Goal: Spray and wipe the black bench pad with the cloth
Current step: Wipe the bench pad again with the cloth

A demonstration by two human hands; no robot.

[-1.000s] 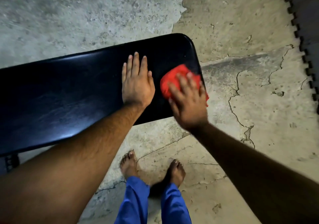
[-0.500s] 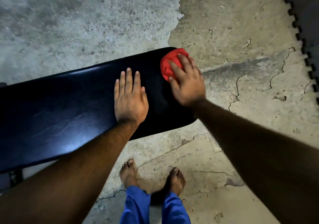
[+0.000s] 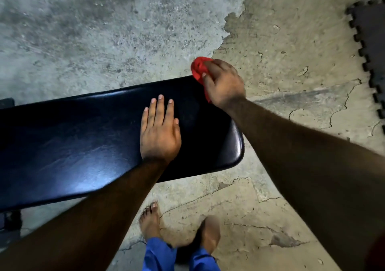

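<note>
Floor (image 3: 104, 30) of cracked, patchy concrete fills the view, with a dark interlocking mat (image 3: 368, 47) at the far right edge. Across it, from the left edge to right of centre, runs the black bench pad (image 3: 73, 145), glossy, its rounded end lying at the right. I see my left hand (image 3: 159, 133) flat on the pad near that end, fingers straight and together, palm pressing down and holding nothing. My right hand (image 3: 224, 84) sits at the far right corner of the pad, fingers curled over the bunched red cloth (image 3: 199, 68), which it grips; the cloth overhangs the far edge of the pad, so part of it is over the floor, not on the vinyl. Whether the cloth touches the pad under the palm I cannot tell. Two bare feet (image 3: 151, 220) and blue trouser cuffs (image 3: 158, 256) stand at the near edge of the view. No spray bottle shows here.

Risk, as I judge it: with the cloth already past the corner, one more stroke outward could carry it off the pad altogether, leaving the corner rim unwiped or dropping the cloth to the dirty floor. A damp, glossy surface could also let the bracing left palm slide, since my weight appears to lean on it
</note>
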